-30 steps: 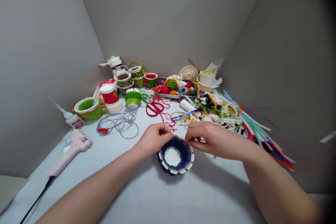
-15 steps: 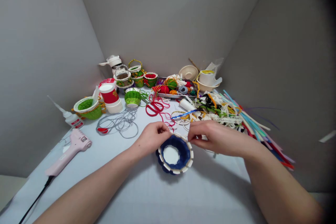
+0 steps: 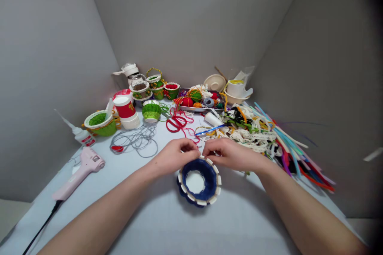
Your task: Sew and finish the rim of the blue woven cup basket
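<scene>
A small round basket, woven dark blue with white tabs folded around its rim and a white bottom inside, is at the front centre. My left hand is closed in a pinch on the far edge of its rim. Close beside it, my right hand has thumb and fingers pinched together at the same far edge. What the right fingertips hold, if anything, is too small to make out. The fingers hide part of the far rim.
A pink glue gun and a glue bottle lie left. Grey cord, red scissors and a green woven cup lie beyond. A yarn tray stands behind; trims and coloured strips spread right.
My right hand has moved left, from the rim's right side to the far edge next to my left hand. The basket has tilted and shifted slightly toward me.
</scene>
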Motion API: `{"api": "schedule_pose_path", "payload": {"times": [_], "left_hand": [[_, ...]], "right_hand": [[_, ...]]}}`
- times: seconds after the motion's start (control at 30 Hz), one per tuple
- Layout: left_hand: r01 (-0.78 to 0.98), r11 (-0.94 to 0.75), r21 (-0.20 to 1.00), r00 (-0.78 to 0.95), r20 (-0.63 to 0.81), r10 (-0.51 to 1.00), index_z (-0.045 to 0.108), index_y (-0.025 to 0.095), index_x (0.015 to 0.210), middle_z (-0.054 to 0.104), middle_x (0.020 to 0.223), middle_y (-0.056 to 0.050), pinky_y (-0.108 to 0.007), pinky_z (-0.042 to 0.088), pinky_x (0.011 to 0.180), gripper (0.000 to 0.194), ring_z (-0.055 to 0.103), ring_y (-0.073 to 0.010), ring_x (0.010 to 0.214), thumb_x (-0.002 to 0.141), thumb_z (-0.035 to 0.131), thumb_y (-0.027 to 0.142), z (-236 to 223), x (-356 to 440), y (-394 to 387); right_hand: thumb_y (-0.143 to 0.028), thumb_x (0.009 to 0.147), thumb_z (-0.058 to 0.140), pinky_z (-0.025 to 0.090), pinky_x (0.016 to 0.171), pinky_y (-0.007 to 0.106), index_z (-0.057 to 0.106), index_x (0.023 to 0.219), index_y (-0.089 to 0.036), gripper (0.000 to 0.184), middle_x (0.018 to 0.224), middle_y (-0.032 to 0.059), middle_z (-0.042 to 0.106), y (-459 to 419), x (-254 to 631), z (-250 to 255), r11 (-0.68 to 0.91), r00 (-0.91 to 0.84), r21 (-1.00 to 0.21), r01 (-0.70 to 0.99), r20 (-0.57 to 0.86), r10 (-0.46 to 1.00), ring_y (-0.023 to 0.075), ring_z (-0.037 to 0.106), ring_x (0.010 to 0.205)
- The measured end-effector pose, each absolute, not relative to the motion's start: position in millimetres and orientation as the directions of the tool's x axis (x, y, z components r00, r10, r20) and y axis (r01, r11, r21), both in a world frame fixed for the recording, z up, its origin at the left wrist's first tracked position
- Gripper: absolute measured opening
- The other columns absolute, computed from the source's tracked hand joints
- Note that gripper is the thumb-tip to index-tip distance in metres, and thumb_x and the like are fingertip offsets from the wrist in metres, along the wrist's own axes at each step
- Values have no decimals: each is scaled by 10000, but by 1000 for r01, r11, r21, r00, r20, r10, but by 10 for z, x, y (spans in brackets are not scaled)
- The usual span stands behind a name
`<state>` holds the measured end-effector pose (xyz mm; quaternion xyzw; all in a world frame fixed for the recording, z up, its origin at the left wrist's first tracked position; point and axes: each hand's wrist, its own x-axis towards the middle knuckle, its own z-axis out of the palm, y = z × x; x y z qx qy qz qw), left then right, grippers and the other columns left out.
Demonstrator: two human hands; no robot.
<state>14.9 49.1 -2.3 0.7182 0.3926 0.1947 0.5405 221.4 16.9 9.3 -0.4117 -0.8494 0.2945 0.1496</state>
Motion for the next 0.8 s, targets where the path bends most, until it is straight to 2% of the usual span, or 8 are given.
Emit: {"api": "schedule_pose_path", "payload": {"times": [0.2,0.5,0.8], "left_hand": [[357,-32,934,603,-204,772,653,125,743,617,706,-24,-227,403,596,222,530,-131,664,683,623,337,-115,196,465],[418,-43,907,601,-241,762,628,134,765,591,679,-1,-220,382,576,211,507,-118,626,668,618,321,-58,147,484],[428,-49,902,562,-223,797,609,142,750,583,678,5,-222,383,573,189,495,-115,621,672,587,312,-149,156,501]], "right_hand": [[-209,856,507,412,681,226,664,861,-156,166,804,28,653,176,2174,67,469,-605,-636,613,3,796,127,558,726],[-210,848,530,431,703,228,673,856,-152,154,836,37,663,160,2346,194,417,-598,-649,636,-74,798,128,578,751],[-202,880,513,399,684,232,671,878,-178,160,826,41,638,-46,2249,418,532,-592,-460,711,18,806,131,559,750]]}}
